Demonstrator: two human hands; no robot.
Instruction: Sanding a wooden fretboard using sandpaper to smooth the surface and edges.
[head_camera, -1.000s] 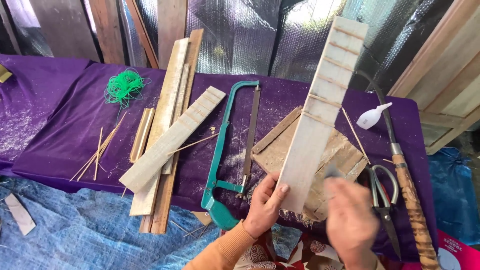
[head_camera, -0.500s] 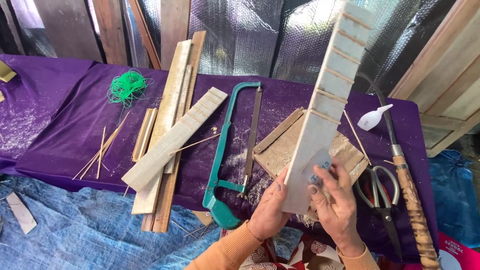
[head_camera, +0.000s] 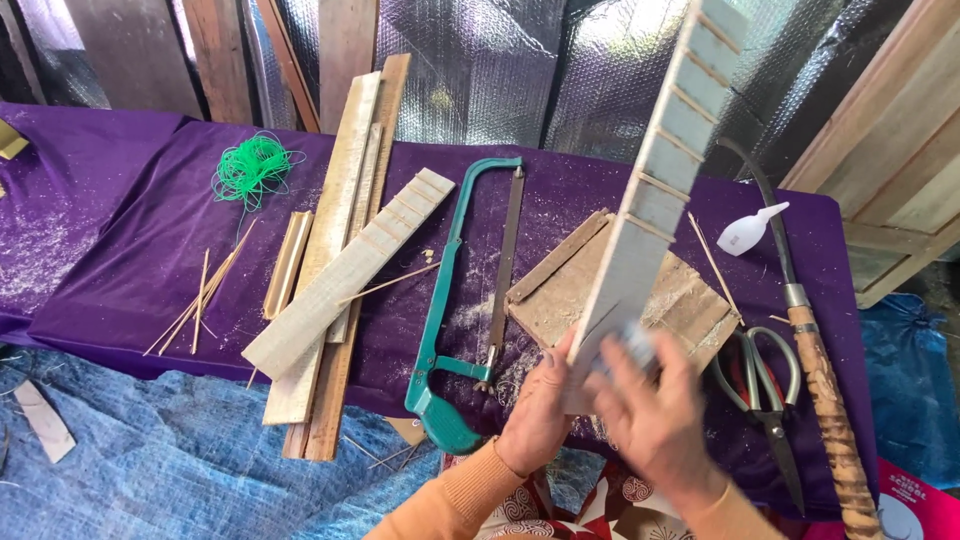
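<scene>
A long pale wooden slat with thin cross strips glued along it stands tilted up from the table, its top out of frame. My left hand grips its lower end from the left. My right hand, blurred by motion, presses a small pale object against the slat's lower face; what that object is cannot be told. Beneath them lies a square wooden board on the purple cloth.
A green hacksaw lies just left of my hands. Scissors and a long knife with a wrapped handle lie on the right, near a small glue bottle. Planks and another stripped slat, thin sticks and green string lie left.
The slat has been tipped up steeper, its top leaving the frame. My right hand slid along its lower end, rubbing back and forth. My left hand kept its hold.
</scene>
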